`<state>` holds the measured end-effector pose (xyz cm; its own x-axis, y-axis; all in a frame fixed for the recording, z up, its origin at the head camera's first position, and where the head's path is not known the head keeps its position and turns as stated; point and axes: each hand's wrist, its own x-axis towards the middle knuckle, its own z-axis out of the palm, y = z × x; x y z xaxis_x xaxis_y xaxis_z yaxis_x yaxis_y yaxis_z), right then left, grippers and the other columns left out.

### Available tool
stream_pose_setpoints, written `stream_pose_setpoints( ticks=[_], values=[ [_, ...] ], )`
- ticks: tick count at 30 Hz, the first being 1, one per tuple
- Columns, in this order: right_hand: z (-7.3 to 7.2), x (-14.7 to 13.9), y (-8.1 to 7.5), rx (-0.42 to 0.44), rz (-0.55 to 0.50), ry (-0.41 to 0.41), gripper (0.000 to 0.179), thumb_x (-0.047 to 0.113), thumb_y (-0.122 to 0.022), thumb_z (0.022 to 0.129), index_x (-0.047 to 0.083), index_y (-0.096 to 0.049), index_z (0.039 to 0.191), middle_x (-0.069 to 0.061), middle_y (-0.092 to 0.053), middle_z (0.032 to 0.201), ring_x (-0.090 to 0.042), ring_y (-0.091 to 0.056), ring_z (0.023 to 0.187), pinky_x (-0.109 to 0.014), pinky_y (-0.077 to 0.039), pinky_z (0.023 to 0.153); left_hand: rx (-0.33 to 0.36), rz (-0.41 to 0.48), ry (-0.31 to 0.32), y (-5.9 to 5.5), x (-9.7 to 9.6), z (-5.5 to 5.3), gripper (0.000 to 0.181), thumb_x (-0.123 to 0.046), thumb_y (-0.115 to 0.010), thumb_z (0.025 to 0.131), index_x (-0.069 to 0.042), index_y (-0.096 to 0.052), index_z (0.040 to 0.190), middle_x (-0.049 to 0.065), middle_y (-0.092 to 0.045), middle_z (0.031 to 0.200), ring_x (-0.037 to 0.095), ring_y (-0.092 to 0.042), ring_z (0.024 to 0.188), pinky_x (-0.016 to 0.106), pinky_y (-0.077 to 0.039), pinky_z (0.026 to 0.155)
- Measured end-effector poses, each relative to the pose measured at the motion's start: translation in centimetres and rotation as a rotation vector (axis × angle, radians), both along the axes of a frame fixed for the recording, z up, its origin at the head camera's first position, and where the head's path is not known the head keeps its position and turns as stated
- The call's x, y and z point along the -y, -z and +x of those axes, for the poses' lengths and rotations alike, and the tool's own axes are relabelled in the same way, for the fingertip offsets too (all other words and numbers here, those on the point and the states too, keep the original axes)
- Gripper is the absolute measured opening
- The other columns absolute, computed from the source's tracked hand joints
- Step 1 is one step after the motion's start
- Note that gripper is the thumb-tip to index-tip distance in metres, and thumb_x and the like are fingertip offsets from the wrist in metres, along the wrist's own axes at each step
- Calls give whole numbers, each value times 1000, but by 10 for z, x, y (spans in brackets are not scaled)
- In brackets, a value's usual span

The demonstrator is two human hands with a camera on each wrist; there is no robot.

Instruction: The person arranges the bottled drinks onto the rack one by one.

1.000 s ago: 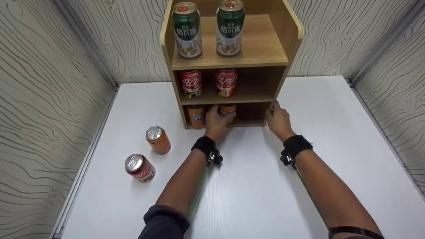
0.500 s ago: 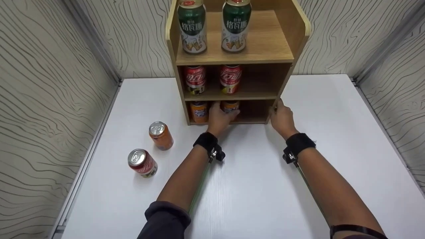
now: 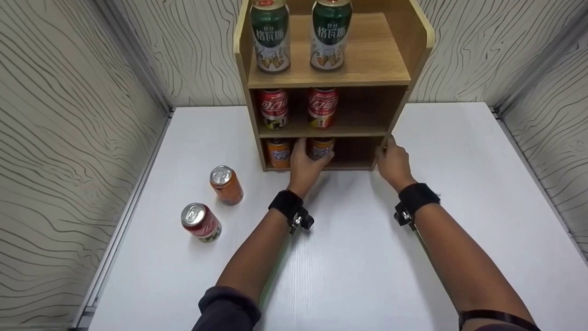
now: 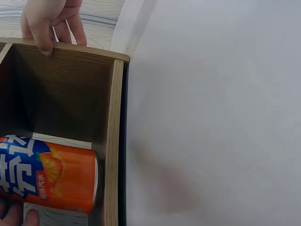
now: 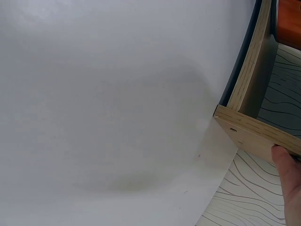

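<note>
While a red can and a loose orange can just stand around near left on the table, my right hand is pinching the shelf's right side panel farther in, probably to keep it steady. My left hand is only open to can girth, fingers left, thumb right, curled round the held orange can in the bottom compartment, upright, long axis vertical, label facing out at me.

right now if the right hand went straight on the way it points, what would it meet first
Most likely the right side panel of the wooden shelf: the right hand holds its front edge, so that blocks the way. Beyond it stands the patterned wall, but how far behind is unclear.
</note>
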<state>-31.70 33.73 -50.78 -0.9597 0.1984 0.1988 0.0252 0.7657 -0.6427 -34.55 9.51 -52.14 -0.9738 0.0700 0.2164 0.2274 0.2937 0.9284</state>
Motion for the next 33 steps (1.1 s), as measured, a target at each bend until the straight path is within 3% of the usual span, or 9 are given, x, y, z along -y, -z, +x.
stream_pose_setpoints(
  ticks=[8,18,26,30,33],
  values=[
    [-1,1,-1,-5,5,-9,37,13,-47,110,-11,-52,137,-36,-71,113,-47,-72,99,-52,-55,79,-65,57,0,5,7,14,77,-23,-86,89,-5,-47,153,15,-56,150,28,-57,139,41,-50,115],
    [0,-1,-3,15,20,-9,38,15,-44,110,-11,-50,138,-38,-70,116,-51,-71,106,-57,-56,84,-151,13,8,3,21,36,74,-22,-83,92,-1,-47,153,18,-54,153,31,-55,142,44,-49,117],
    [1,-4,-3,20,15,-15,44,16,-43,111,-10,-46,146,-39,-67,126,-51,-70,112,-58,-57,88,-191,31,-4,-3,47,55,73,-19,-82,93,2,-46,152,22,-53,154,36,-53,144,50,-47,117],
    [0,-5,-2,8,28,-12,43,17,-42,110,-12,-48,141,-40,-68,119,-51,-71,106,-57,-55,85,-222,17,2,-8,60,68,73,-18,-82,92,3,-45,152,22,-53,153,37,-54,142,49,-47,117],
    [-1,-4,-2,4,35,-14,42,17,-43,110,-13,-50,138,-40,-69,114,-52,-70,103,-57,-54,84,-255,-19,-27,-11,71,77,72,-17,-82,91,4,-46,151,22,-53,152,36,-55,141,48,-48,116]
  ],
)
